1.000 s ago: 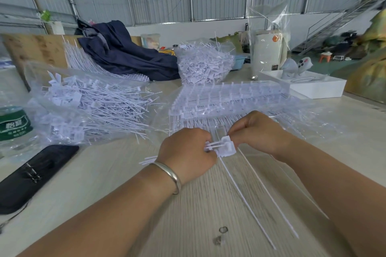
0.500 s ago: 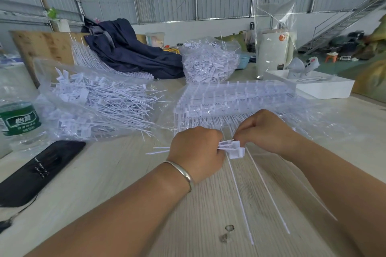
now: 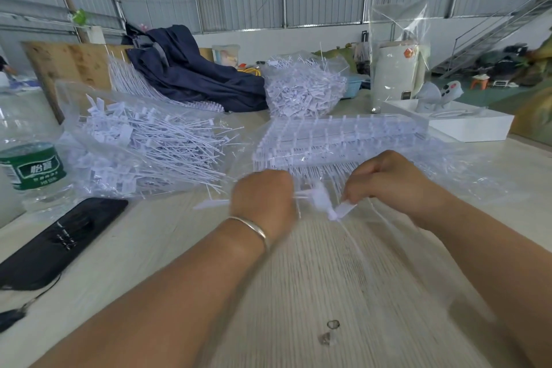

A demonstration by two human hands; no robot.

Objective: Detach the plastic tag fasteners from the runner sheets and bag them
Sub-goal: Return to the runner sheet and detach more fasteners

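Note:
My left hand [image 3: 264,200] grips a small bunch of white tag fasteners [image 3: 316,197] by their heads, thin tails poking out to its left. My right hand [image 3: 391,181] pinches one flat fastener head [image 3: 343,210] just right of that bunch; long white tails run down toward me over the table. Both hands are motion-blurred. Behind them lies a stack of runner sheets [image 3: 340,134] on clear plastic. A clear bag [image 3: 143,143] of loose fasteners lies to the left, and a second full bag [image 3: 301,88] stands at the back.
A water bottle [image 3: 31,164] and a black phone [image 3: 59,239] sit at the left. A dark blue jacket [image 3: 191,69] lies at the back, a white box [image 3: 466,124] and a tall clear bag [image 3: 397,54] at the right. Two small rings [image 3: 330,331] lie near me.
My hands have drawn apart: the right one has pulled one fastener head down and right from the bunch held by the left. The view has shifted slightly.

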